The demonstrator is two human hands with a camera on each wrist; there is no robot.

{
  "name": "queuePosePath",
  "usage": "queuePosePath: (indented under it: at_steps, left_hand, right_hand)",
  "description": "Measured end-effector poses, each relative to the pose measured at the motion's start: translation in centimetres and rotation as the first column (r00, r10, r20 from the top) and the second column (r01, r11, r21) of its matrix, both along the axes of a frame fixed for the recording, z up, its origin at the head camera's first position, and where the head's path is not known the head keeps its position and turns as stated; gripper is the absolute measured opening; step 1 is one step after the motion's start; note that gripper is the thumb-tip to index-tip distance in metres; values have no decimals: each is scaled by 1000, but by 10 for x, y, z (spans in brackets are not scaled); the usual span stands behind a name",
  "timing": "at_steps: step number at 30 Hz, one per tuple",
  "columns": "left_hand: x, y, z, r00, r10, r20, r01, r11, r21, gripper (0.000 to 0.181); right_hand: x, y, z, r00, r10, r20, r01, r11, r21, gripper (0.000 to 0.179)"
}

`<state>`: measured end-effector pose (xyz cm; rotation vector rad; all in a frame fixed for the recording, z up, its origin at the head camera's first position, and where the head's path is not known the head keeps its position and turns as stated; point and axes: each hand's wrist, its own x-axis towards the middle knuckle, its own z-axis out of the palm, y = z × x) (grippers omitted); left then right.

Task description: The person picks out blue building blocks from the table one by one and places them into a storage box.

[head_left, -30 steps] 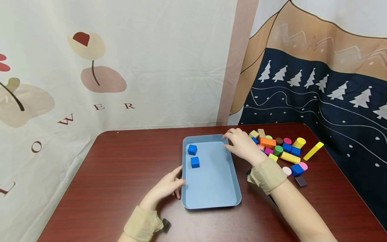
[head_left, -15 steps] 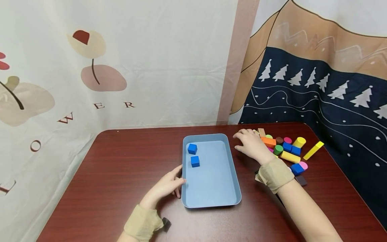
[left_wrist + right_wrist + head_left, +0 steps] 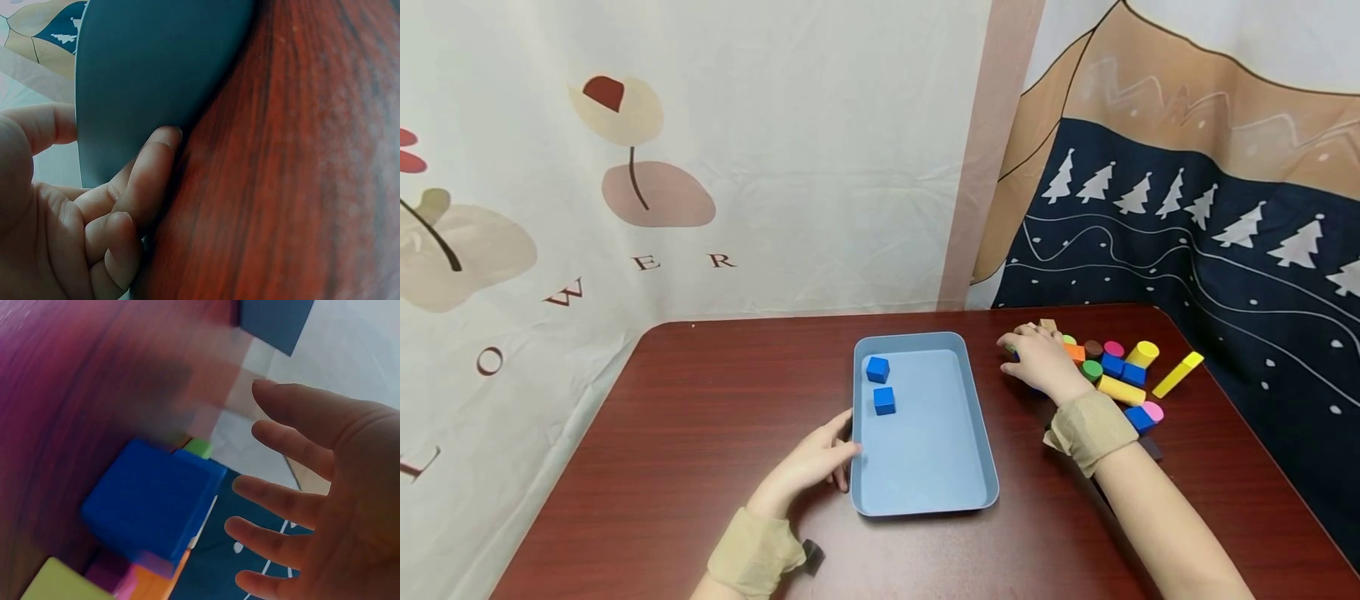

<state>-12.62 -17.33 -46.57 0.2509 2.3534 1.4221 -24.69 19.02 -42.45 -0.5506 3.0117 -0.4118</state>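
A blue tray [image 3: 925, 458] lies on the table with two blue cubes, one [image 3: 877, 370] just behind the other [image 3: 884, 401], near its left wall. My left hand [image 3: 808, 462] holds the tray's left side, thumb at the rim and fingers against the outer wall, as the left wrist view shows. Over the left part of a block pile hovers my right hand [image 3: 1043, 360], its fingers spread and apart from the blocks. Facing that palm in the right wrist view is a blue block [image 3: 150, 500]. The hand hides several blocks from the head view.
Right of the hand lie a yellow cylinder [image 3: 1122, 391], a green cylinder [image 3: 1092, 370], an upright yellow cylinder [image 3: 1142, 354] and a long yellow block [image 3: 1178, 375]. A blue block [image 3: 1139, 419] lies nearer. Printed cloth [image 3: 820, 167] hangs behind the brown table [image 3: 715, 392].
My right hand has moved right, from the tray's far right corner to above the block pile. The left hand and the two cubes in the tray stay where they were.
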Motion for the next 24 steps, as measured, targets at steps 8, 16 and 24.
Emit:
queuePosePath:
  at_steps: [8, 16, 24]
  left_hand:
    - [-1, 0, -2, 1000, -1, 4, 1, 1000, -9, 66]
    - [0, 1, -2, 1000, 0, 4, 0, 1000, -4, 67]
    - [0, 1, -2, 1000, 2, 0, -2, 1000, -6, 66]
  right_hand:
    - [-4, 7, -9, 999, -28, 16, 27, 1000, 5, 39]
    - [-7, 9, -14, 997, -52, 52, 51, 999, 18, 38]
    - [-8, 9, -15, 999, -41, 31, 41, 999, 22, 37]
